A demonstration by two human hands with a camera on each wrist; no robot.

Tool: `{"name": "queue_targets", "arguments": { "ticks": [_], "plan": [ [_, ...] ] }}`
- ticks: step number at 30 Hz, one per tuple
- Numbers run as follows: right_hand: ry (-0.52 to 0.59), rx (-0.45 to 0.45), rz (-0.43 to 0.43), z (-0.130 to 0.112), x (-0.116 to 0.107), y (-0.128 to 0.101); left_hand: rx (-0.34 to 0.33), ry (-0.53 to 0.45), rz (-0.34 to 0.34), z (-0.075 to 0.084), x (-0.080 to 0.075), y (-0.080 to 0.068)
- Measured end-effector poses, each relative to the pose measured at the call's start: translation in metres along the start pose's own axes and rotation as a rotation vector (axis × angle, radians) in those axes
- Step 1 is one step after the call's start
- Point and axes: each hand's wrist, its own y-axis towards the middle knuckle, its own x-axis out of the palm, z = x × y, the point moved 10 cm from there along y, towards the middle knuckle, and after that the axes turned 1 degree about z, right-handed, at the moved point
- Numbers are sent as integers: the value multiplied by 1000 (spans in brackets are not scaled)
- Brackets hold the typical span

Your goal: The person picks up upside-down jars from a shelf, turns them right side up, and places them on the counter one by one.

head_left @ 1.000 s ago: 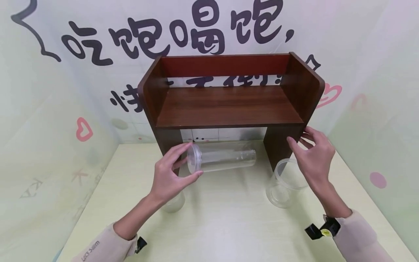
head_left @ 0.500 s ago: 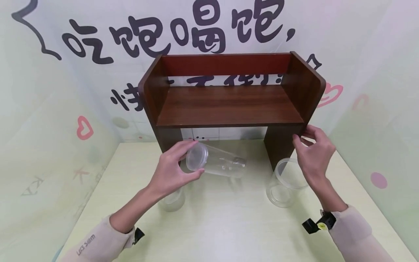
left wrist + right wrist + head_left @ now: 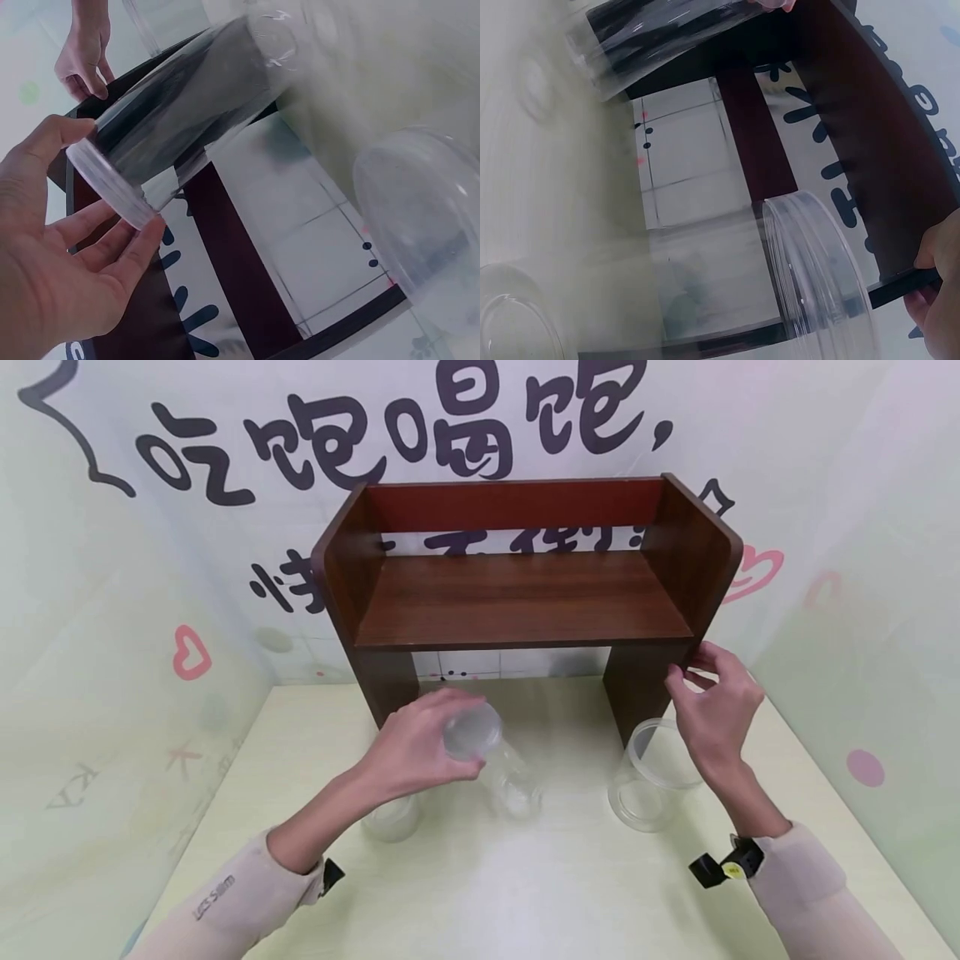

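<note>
My left hand (image 3: 416, 743) grips a clear plastic jar (image 3: 517, 789) by its lidded end, thumb on one side and fingers on the other. The jar is tilted, lid up toward me and base lower to the right, in front of the opening under the shelf. In the left wrist view, the fingers hold the edge of its whitish lid (image 3: 112, 184). My right hand (image 3: 716, 710) pinches the right side panel of the dark brown wooden shelf (image 3: 525, 602) between thumb and fingers. The right wrist view also catches this pinch on the panel's edge (image 3: 904, 289).
A second clear jar (image 3: 641, 789) stands on the table by the shelf's right leg, close to my right wrist. Another clear jar (image 3: 393, 818) stands at the left, partly hidden under my left hand. The pale table (image 3: 517, 893) meets printed fabric walls behind and at both sides.
The held jar has swung from nearly level to steeply tilted, its base coming down and toward me. My left hand has moved slightly right. The right thumb has closed in toward the shelf panel.
</note>
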Motion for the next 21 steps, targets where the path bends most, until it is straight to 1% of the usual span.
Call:
{"name": "queue_targets", "arguments": {
  "ticks": [5,12,16,21],
  "plan": [
    [-15,-3,2,0,0,0,-10,64,-71,5,8,5],
    [-18,-2,2,2,1,-1,5,148,-137,10,18,8],
    [-28,-4,5,2,0,-2,35,195,-163,14,26,8],
    [-20,-7,3,1,1,-2,44,209,-173,16,31,6]
  ]
}}
